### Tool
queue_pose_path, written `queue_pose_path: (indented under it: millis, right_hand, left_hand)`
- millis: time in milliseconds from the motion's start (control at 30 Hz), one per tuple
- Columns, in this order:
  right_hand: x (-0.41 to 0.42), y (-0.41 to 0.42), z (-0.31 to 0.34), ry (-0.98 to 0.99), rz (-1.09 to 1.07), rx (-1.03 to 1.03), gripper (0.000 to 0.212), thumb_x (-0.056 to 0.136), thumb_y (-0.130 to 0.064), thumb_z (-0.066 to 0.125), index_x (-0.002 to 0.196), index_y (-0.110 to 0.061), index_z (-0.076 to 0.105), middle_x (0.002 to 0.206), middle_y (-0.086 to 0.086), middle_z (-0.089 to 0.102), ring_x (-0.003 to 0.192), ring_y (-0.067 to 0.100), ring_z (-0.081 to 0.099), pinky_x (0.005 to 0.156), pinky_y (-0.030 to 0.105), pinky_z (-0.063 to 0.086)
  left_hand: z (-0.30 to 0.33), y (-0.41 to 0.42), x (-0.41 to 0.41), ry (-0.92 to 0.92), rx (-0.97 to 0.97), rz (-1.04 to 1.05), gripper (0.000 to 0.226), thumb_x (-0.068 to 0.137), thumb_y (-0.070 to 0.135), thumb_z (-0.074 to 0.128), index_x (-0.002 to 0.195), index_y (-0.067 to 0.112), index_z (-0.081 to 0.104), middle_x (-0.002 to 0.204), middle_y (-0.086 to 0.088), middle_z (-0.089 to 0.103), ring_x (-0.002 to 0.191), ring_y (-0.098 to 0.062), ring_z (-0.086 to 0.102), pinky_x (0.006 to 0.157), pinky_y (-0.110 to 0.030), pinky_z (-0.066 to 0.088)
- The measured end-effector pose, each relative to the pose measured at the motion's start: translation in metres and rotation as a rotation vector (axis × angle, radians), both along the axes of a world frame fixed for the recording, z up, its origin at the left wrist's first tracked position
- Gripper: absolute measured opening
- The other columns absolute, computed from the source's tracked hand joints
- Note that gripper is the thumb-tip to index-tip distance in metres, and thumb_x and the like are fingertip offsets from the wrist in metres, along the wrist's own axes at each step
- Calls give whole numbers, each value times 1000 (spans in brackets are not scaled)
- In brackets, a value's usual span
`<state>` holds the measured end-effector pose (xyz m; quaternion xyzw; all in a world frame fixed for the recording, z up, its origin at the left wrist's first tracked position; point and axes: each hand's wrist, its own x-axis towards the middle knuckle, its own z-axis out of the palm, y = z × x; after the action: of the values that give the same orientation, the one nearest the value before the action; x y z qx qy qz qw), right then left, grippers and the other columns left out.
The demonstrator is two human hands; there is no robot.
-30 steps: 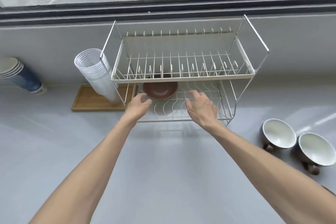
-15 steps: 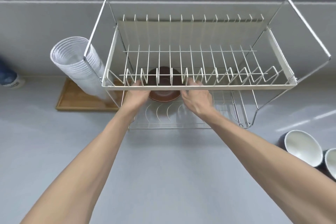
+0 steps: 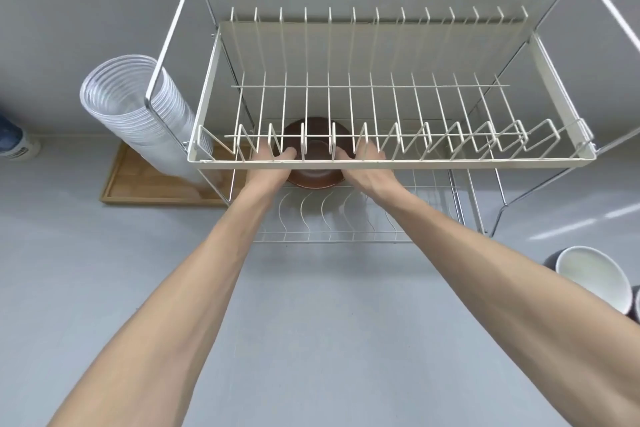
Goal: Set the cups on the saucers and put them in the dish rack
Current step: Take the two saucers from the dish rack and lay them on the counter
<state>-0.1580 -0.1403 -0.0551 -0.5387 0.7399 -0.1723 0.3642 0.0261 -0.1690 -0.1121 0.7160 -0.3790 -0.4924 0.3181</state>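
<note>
Now both hands have gone in under the top shelf of the dish rack (image 3: 381, 163). A moment ago they were out in front of it, and the head has come closer too, so the rack looks much bigger.

The left hand (image 3: 268, 168) and the right hand (image 3: 369, 168) sit on each side of the brown saucer (image 3: 313, 178), which lies on the low shelf of the rack. The left fingers (image 3: 285, 153) curl in at one edge of the saucer and the right fingers (image 3: 363, 151) curl in at the other edge. The wires of the top shelf hide part of them, so I cannot tell if each grip is tight on the saucer or just beside it.

To me this looks like the start of lifting the saucer, or of setting it straight, so a cup can sit on it.

A white cup (image 3: 594, 277) waits on the grey surface (image 3: 311, 322), far off to the right of the right grip. The rim of a second cup (image 3: 636, 302) peeks in just past it. No cup is on a saucer yet, so most of the job is still to do.
</note>
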Motion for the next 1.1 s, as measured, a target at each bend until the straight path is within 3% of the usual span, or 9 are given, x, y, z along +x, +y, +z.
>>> queue_pose_path:
  millis: [133,267,433,500,600,733,833,933,1100]
  right_hand:
    - [-1,6,2,-44,-32,3,47,99,-40,52,128,-3,51,118,21,64,110,41,59,89,40,47]
    - [0,21,3,-76,-33,-33,59,89,-55,48,138,-21,45,118,16,67,93,32,62,92,52,55]
    - [-6,40,-1,12,-38,-6,40,87,-51,45,90,-13,57,95,16,65,86,38,66,82,42,56]
    - [-9,49,-1,3,-31,-13,56,84,-55,42,113,-11,59,112,17,66,92,40,69,88,46,56]
    - [-16,63,-1,1,-31,-19,69,82,-53,41,136,-11,50,123,19,63,98,41,69,91,49,55]
    - [-24,91,17,7,-78,-28,49,94,-36,50,134,-9,51,129,17,62,119,37,59,100,44,48]
    - [-34,110,19,20,-94,-35,37,96,-29,50,128,-12,53,121,16,67,108,37,65,94,42,50]
    - [-45,131,20,40,-103,-38,32,97,-27,48,126,-14,54,113,16,70,102,37,66,90,40,50]
    - [-65,168,17,41,-125,-48,31,97,-26,50,125,-16,58,112,13,71,111,31,63,86,34,45]
  left_hand:
    - [14,11,-2,69,-6,56,95,49,49,65,138,18,53,132,-15,67,118,-35,67,98,-55,56]
    - [43,36,-11,12,42,43,55,66,41,63,117,20,67,114,-11,75,108,-33,72,96,-50,59]
    - [72,63,-23,-17,19,14,18,93,14,53,108,13,63,95,-5,70,92,-28,67,93,-50,61]
    - [74,71,-26,-19,-16,0,19,94,9,50,104,25,57,83,9,60,91,-26,63,93,-51,60]
    - [74,84,-26,-40,-33,-39,21,88,14,51,97,26,65,82,4,66,83,-25,63,91,-55,59]
    - [76,105,-27,-60,-40,-79,33,72,23,51,98,26,72,88,0,72,82,-26,69,87,-55,62]
    - [78,123,-30,-65,-77,-75,30,84,7,56,103,22,73,92,0,70,82,-26,71,78,-49,65]
    - [77,144,-37,-32,-105,-47,33,93,-4,54,117,12,71,92,-2,68,68,-16,67,55,-30,63]
    - [66,180,-50,-13,-104,-49,36,93,-5,54,123,7,69,104,-9,68,78,-25,68,74,-42,63]
